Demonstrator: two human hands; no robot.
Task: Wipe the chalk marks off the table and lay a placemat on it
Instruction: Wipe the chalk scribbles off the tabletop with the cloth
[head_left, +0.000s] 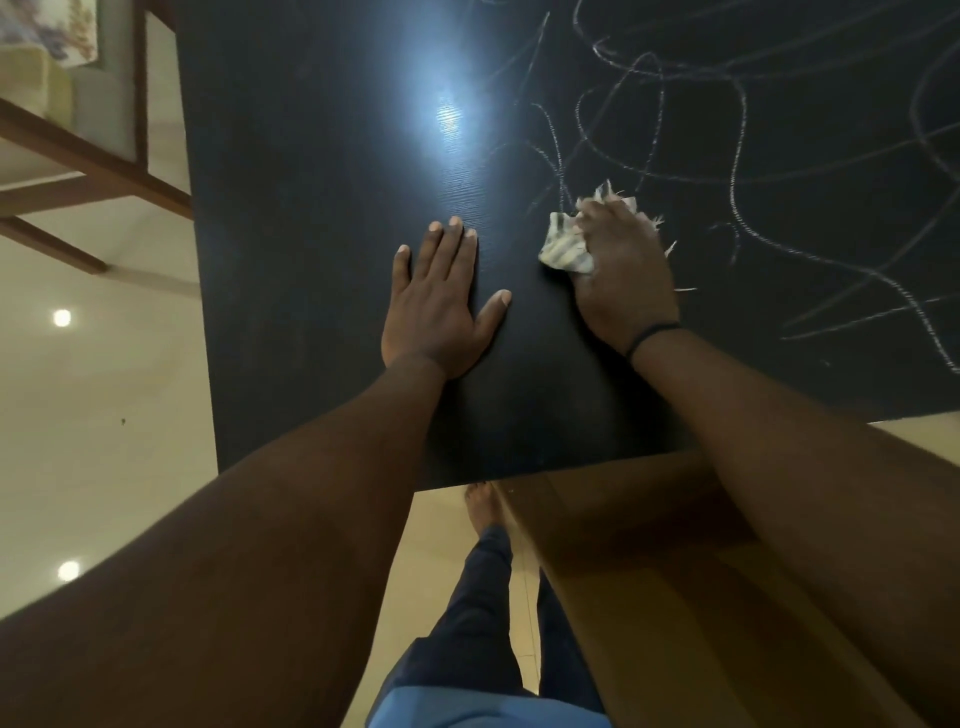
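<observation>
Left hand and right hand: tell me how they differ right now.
The left hand lies flat and open on the table, fingers spread and holding nothing; the right hand is closed in a grip on a crumpled, frayed cloth. The left hand sits on bare dark surface; the right hand is at the edge of the chalk marks. Both rest on the tabletop.

Table (322, 218) dark, glossy, fine wood grain; rag (563, 244) frayed woven cloth.
</observation>
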